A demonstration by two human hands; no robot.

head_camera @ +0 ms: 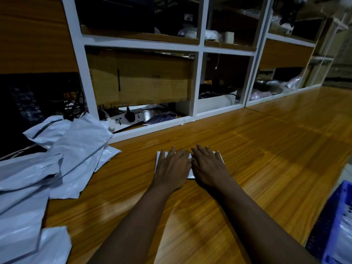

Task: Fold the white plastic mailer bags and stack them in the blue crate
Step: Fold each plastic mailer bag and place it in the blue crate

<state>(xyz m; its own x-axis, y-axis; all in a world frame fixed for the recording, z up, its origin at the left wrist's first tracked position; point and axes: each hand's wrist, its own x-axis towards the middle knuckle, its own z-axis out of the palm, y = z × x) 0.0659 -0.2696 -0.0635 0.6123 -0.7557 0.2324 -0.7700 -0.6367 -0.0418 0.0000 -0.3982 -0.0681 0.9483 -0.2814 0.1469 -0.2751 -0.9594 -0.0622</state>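
A small folded white mailer bag (191, 175) lies flat on the wooden table (266, 149) in the middle of the view. My left hand (172, 166) and my right hand (208, 165) lie side by side on top of it, palms down with fingers straight, pressing it flat and hiding most of it. A loose pile of unfolded white mailer bags (47, 164) spreads over the table's left side. The blue crate (335, 225) stands at the lower right edge, partly cut off, with white bags showing inside it.
White shelving (198, 77) runs along the back of the table, holding a cardboard box (141, 77), a power strip (127, 117), cables and packets. Bare tabletop stretches to the right of my hands toward the crate.
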